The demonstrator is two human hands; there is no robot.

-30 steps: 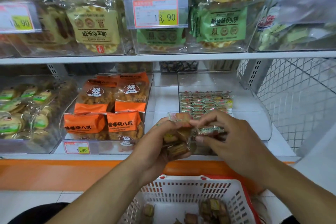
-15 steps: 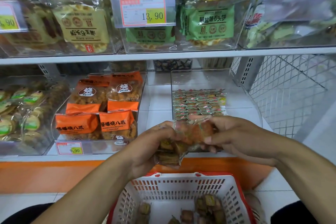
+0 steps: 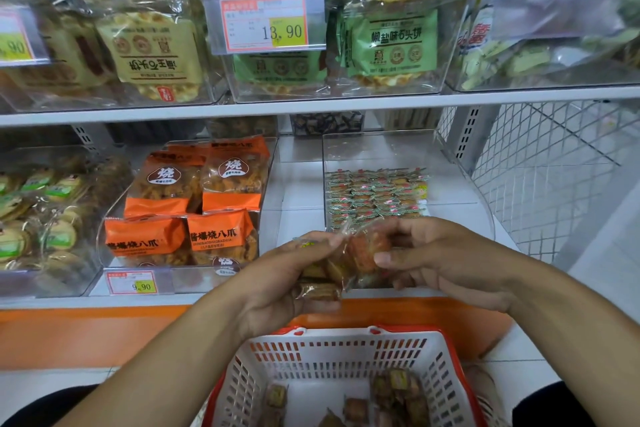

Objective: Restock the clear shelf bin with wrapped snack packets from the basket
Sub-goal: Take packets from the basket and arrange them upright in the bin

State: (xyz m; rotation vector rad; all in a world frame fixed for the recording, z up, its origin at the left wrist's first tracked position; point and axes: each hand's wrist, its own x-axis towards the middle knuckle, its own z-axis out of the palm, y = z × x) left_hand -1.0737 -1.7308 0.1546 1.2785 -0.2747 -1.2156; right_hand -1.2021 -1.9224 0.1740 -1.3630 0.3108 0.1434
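The left hand (image 3: 277, 274) is curled round a bunch of wrapped snack packets (image 3: 332, 270), held in front of the clear shelf bin (image 3: 460, 191). The right hand (image 3: 436, 253) pinches one reddish packet (image 3: 367, 246) at the bunch's top, long axis slanting up-left. More packets lie in the basket (image 3: 311, 354) below.

To my left on the lower shelf I see orange snack bags (image 3: 194, 204) in a clear bin with a 9.90 price tag (image 3: 133, 282). Above sit green cracker bags (image 3: 389, 42), yellow cracker bags (image 3: 156, 55) and a 13.90 price tag (image 3: 265, 24). White wire mesh (image 3: 540, 177) stands at right.
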